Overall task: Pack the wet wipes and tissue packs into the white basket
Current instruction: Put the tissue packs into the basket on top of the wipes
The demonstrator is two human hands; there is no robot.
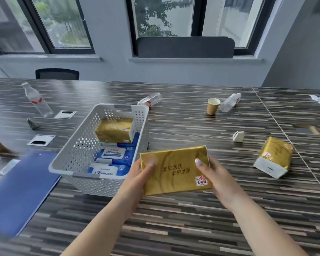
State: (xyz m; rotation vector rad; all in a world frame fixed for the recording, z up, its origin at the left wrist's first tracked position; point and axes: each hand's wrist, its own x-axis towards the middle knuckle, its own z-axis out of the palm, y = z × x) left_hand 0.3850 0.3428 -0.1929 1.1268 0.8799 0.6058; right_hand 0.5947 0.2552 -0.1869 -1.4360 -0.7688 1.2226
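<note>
Holding one gold tissue pack tight, the left hand and right hand hover beside the white basket mid-frame, which has wipes and a pack inside; another pack waits at right.

1. I've got a gold tissue pack held flat between my left hand and right hand, thumbs on top, just right of the white basket.
2. The basket already holds another gold pack plus blue wet wipes.
3. A third gold pack lies off to the right on the striped table.
4. Bottles and a paper cup sit farther back.
</note>
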